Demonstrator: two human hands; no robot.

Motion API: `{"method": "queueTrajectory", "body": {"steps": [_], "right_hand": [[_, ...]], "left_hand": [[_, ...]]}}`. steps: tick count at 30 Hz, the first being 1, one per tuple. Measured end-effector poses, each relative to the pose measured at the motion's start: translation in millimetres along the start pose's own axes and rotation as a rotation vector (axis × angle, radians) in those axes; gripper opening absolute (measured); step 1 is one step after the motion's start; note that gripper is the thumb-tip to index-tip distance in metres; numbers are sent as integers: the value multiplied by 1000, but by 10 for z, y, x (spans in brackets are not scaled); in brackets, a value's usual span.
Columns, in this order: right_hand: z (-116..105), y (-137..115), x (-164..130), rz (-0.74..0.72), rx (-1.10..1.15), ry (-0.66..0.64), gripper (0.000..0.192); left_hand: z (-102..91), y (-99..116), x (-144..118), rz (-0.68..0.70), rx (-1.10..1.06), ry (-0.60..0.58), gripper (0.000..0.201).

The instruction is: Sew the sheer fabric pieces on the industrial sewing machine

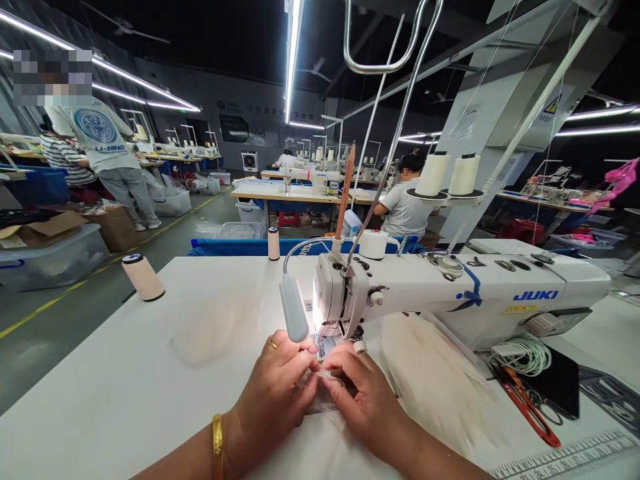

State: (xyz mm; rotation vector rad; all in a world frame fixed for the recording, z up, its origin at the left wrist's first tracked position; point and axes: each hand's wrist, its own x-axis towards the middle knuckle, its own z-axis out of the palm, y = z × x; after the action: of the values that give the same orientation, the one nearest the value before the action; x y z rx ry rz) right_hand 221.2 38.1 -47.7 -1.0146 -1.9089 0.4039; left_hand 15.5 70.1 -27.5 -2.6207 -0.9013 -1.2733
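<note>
Both hands meet just in front of the needle area of a white sewing machine [480, 287]. My left hand [280, 377], with a ring and a gold bangle, pinches a small piece of pale sheer fabric [325, 393]. On the other side of the presser foot [321, 347], my right hand [357, 383] pinches the same fabric between thumb and fingers. A grey lamp [294, 310] lights the spot from the left. The fabric's edge is partly hidden by my fingers. More pale sheer fabric pieces [440, 373] lie beside my right hand, under the machine arm.
A peach thread cone [143, 277] stands at the table's left edge, a smaller spool [273, 244] at the back. Orange-handled scissors [533, 407], a black phone [555, 380], a coiled cable [523, 353] and a clear ruler [570, 457] lie at right. Several people work beyond.
</note>
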Motion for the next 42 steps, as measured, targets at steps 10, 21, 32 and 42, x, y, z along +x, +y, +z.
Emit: {"method": "queueTrajectory", "body": {"steps": [10, 21, 32, 42], "right_hand": [[-415, -395, -72, -38, 75, -102, 12], [-410, -298, 223, 567, -1, -440, 19], [-151, -143, 449, 654, -271, -460, 24], [-163, -109, 343, 567, -244, -435, 26]], "left_hand": [[-267, 376, 80, -166, -282, -110, 15], [-118, 396, 74, -470, -219, -430, 24], [123, 110, -78, 30, 40, -271, 29], [90, 46, -126, -283, -77, -357, 12]]}}
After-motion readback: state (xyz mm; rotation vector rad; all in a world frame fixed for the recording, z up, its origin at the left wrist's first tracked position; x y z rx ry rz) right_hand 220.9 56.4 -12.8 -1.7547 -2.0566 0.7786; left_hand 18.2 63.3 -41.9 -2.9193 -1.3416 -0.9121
